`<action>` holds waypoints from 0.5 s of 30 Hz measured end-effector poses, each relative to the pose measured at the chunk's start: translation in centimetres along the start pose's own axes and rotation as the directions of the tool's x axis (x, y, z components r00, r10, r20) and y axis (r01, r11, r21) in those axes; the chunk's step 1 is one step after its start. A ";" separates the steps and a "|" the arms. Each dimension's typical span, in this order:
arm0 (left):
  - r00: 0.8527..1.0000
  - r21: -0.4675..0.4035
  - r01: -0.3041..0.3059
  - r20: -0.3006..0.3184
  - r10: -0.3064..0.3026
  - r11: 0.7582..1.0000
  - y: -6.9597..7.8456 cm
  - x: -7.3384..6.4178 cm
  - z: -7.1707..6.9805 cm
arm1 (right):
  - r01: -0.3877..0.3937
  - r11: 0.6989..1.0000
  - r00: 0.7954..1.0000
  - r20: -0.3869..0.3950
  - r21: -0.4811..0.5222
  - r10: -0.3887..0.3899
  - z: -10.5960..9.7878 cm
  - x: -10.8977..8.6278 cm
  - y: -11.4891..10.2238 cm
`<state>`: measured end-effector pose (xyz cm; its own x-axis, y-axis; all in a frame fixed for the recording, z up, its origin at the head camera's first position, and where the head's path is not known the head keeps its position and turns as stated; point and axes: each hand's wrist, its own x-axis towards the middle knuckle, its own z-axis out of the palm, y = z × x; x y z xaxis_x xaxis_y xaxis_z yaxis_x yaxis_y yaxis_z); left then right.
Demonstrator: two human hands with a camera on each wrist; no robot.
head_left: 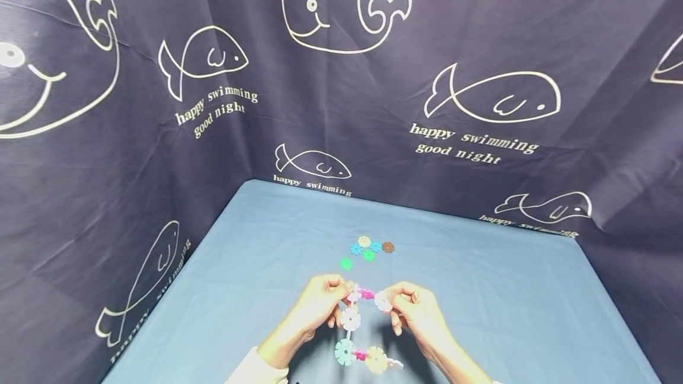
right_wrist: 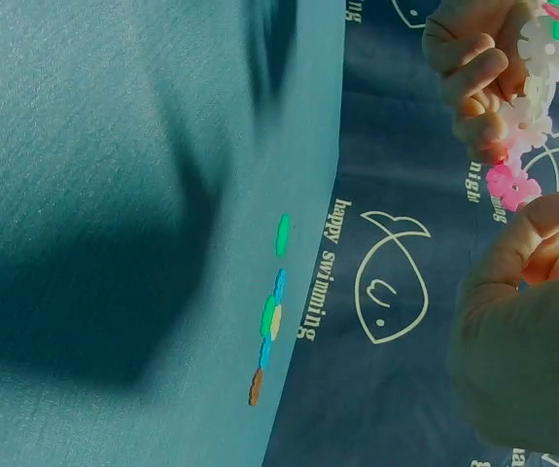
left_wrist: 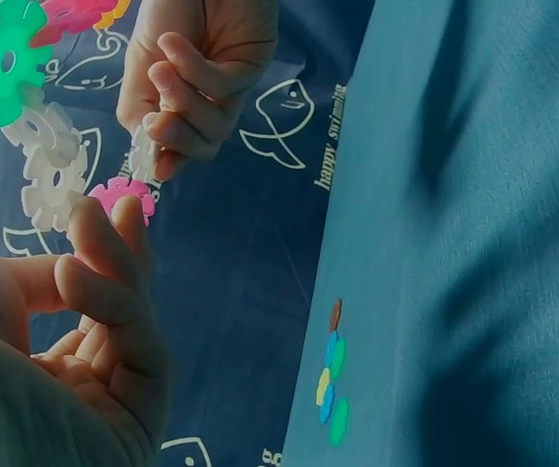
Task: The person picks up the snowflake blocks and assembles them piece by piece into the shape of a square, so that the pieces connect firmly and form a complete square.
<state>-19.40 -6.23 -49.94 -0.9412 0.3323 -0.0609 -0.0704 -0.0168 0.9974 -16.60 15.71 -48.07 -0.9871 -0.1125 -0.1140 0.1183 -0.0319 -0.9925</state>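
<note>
Both hands hold up a linked chain of notched plastic snowflake discs above the table. At its upper left corner my left hand pinches a whitish disc between thumb and fingers. My right hand pinches another whitish disc at the upper right end. A pink disc joins these two. Below the left hand hang a white disc, a teal disc, a small pink disc and a pale yellow disc. In the left wrist view, fingers partly hide the gripped discs.
Several loose discs lie flat on the blue table cloth beyond the hands: a green disc, another green one, two blue, a yellow disc and a brown disc. Dark fabric with fish drawings walls the table.
</note>
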 end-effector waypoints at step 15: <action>1.000 0.012 0.000 -0.013 0.000 1.000 0.1 -0.3 0.1 | -0.022 0.999 1.000 -0.020 0.036 0.023 0.3 -0.1 0.0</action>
<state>-19.13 -6.26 -49.82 -0.9453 0.3204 -0.0610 -0.0664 -0.0058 0.9978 -16.51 15.43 -48.01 -0.9861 -0.0931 -0.1376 0.1439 -0.0648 -0.9875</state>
